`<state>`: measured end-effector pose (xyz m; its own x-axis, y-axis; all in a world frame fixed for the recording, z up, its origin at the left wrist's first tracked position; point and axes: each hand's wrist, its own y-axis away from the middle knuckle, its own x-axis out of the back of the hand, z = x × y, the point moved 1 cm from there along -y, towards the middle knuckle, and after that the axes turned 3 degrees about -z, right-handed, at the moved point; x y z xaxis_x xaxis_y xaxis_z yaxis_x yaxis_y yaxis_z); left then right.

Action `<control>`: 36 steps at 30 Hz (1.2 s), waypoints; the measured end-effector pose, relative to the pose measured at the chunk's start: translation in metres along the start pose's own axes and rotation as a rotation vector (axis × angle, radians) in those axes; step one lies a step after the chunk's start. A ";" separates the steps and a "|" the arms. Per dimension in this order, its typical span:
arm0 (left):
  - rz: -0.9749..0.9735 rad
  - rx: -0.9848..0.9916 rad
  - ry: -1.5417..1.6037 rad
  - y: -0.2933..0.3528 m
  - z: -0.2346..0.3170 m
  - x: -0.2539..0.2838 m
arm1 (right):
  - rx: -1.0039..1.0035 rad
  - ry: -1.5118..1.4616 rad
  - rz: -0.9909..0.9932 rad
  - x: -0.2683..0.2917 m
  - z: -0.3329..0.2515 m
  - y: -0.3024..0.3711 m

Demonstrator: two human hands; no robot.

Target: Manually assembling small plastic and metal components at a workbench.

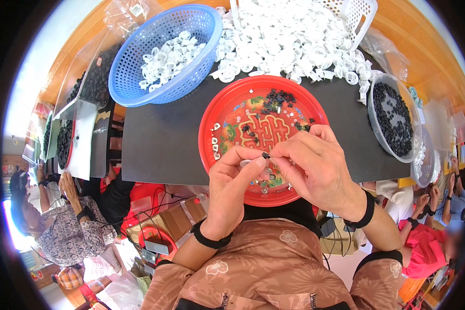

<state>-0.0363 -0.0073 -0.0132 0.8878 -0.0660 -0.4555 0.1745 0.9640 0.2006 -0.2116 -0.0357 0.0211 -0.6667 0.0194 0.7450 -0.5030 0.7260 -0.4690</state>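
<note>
Over the near part of a red round tray [205, 139], my two hands meet at the fingertips. My left hand [227, 181] pinches a small black part [265, 155] between thumb and index finger. A pale piece shows partly behind the left fingers, too hidden to name. My right hand [315, 170] is closed in a pinch at the right side of the same black part. On the tray lie a cluster of small black parts [279, 101] and several small white pieces [215, 140] along the left rim.
A blue basket [120, 77] of white plastic parts stands at the far left. Behind the tray spreads a heap of white plastic parts [289, 39]. A clear tub [373, 111] of black parts sits at the right table edge. Other people work on both sides.
</note>
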 end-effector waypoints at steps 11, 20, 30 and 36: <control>0.031 0.033 0.011 -0.003 -0.001 0.000 | -0.029 -0.019 0.012 -0.002 0.003 0.002; 0.021 0.005 -0.155 -0.004 0.003 -0.002 | 0.013 -0.071 -0.034 -0.003 0.007 -0.001; -0.019 0.046 -0.263 -0.004 0.009 0.000 | 0.102 -0.039 -0.130 0.001 0.012 -0.001; -0.072 0.113 -0.055 -0.004 0.003 0.006 | 0.032 -0.095 -0.116 -0.003 0.011 0.002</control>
<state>-0.0308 -0.0123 -0.0144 0.8928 -0.1514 -0.4243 0.2831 0.9212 0.2670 -0.2171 -0.0415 0.0125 -0.6511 -0.1294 0.7479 -0.5959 0.6974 -0.3982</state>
